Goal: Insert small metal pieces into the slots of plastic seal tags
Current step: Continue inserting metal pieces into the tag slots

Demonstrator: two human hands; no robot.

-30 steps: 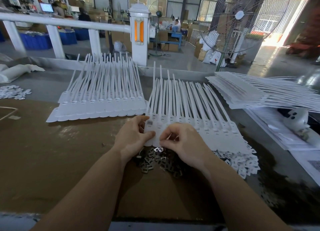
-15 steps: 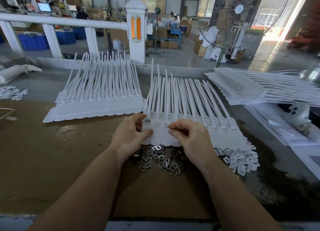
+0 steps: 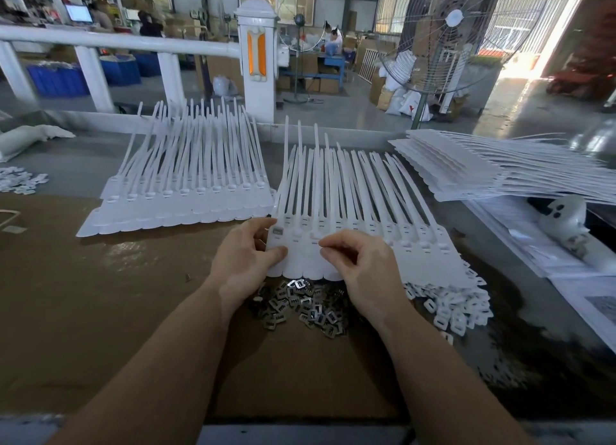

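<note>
A strip of joined white seal tags (image 3: 373, 241) lies in front of me, tails pointing away. My left hand (image 3: 245, 261) pinches its left end, thumb on top. One small metal piece (image 3: 277, 231) sits in the slot of the leftmost tag. My right hand (image 3: 363, 264) is over the third or fourth tag, with thumb and forefinger pinched together; what they hold is hidden. A pile of small metal pieces (image 3: 300, 306) lies on the cardboard just below the strip, between my wrists.
A second tag strip (image 3: 186, 194) lies at the left. A stack of tag strips (image 3: 483, 171) sits at the right. Small white plastic caps (image 3: 450, 304) are heaped right of the metal pile. A white railing and post (image 3: 258, 61) stand beyond the table.
My right hand has risen from the metal pile and moved up onto the tag strip. The left hand stays at the strip's left end.
</note>
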